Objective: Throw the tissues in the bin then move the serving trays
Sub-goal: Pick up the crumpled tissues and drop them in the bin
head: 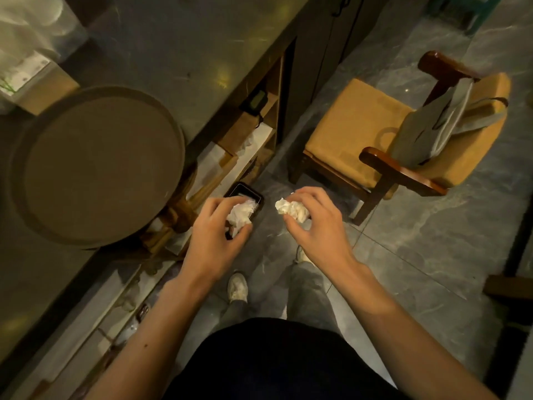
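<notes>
My left hand [215, 235] grips a crumpled white tissue [240, 215] directly above a small dark square bin [245, 197] standing on the floor by the counter's shelves. My right hand [314, 223] holds a second crumpled tissue [291, 210], a little to the right of the bin's opening. A round brown serving tray [95, 168] lies on the grey counter [178, 47] at the left, overhanging its edge.
Open shelves [245, 145] under the counter hold boxes and papers. A wooden armchair with a yellow cushion [354, 125] and a grey bag [438, 125] stands at the right on the tiled floor. My feet are below the hands. A plastic container [34, 33] sits at the counter's far left.
</notes>
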A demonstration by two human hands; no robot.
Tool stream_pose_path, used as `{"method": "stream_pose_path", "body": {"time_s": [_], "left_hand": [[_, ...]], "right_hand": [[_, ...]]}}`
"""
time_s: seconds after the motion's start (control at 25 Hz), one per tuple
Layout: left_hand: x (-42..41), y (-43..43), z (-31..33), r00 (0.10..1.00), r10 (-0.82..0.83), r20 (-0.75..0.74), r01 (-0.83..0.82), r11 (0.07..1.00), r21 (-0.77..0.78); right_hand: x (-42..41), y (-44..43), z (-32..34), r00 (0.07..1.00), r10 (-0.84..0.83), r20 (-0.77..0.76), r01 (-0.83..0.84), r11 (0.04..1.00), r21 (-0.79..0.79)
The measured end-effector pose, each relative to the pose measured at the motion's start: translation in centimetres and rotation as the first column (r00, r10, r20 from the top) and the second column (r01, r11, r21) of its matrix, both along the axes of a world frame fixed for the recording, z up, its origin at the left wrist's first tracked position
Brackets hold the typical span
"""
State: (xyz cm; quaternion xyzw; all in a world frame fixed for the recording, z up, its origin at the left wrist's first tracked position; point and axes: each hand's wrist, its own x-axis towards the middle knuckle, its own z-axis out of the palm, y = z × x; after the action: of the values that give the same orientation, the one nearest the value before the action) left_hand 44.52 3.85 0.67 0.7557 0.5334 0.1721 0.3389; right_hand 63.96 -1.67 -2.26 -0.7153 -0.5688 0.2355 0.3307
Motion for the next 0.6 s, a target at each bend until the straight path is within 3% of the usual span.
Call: {"method": "stream_pose_path", "body": {"time_s": [0.32,0.6], "left_hand": [[6.1,2.6,-5.1,0.988,0.115,-0.106,-0.117,0.993,-0.013],[5.5,6.4,-16.0,0.958,0.272,-0.089,-0.285,0.939,-0.191]], "right_hand": [[6.5,5.8,-5.7,0.972,0.219,-0.088,-0.225,0.972,-0.073],[5.3,10.6,-16.6,0.968,0.187,-0.167,-0.222,0.949,-0.225]]}}
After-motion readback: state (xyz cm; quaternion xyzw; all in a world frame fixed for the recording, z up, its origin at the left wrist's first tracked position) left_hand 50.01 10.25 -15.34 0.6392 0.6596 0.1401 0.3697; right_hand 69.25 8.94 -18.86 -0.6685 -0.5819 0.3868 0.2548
